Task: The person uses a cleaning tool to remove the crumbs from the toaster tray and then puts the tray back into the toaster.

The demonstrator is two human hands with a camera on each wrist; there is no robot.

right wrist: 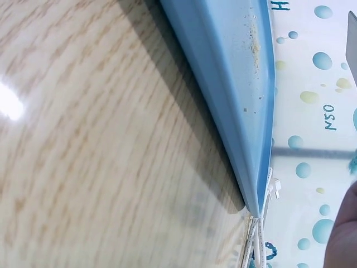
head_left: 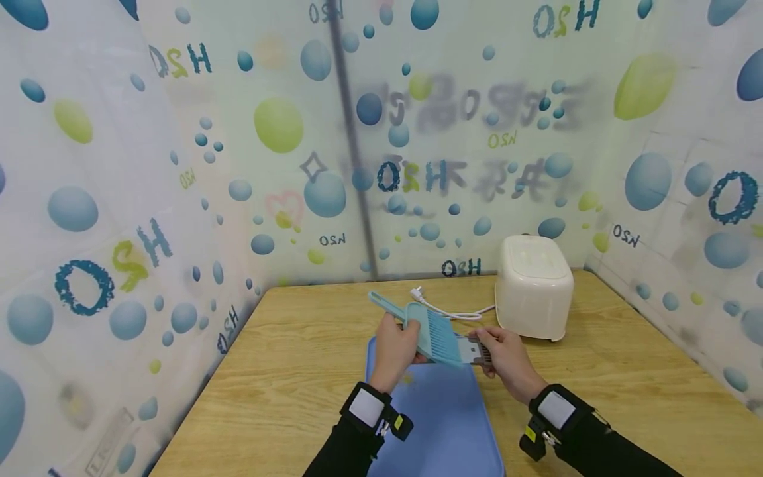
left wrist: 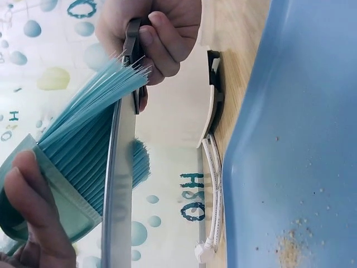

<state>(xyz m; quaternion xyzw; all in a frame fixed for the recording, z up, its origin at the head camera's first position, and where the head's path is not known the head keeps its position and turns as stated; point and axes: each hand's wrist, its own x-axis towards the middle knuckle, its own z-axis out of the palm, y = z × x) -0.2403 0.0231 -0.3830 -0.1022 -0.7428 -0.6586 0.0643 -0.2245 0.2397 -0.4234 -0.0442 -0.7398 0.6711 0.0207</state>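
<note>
My left hand [head_left: 396, 348] grips a teal hand brush [head_left: 440, 334], its thumb lying on the brush head. Between the thumb and fingers of my right hand [head_left: 507, 358] is the dark slotted end of a thin metal crumb tray [head_left: 469, 351]. The bristles touch this metal sheet, which the left wrist view shows nearly edge-on. Both hands are above the far end of a blue serving tray [head_left: 435, 411]. Crumbs [left wrist: 290, 248] are scattered on the blue surface. In the right wrist view, only part of a hand shows at the right edge.
A cream toaster [head_left: 533, 288] stands at the back right of the wooden table [head_left: 298, 371]. Its white cord [head_left: 453, 315] lies coiled behind the blue tray. Bubble-printed curtains [head_left: 280, 126] enclose the table at the back and both sides.
</note>
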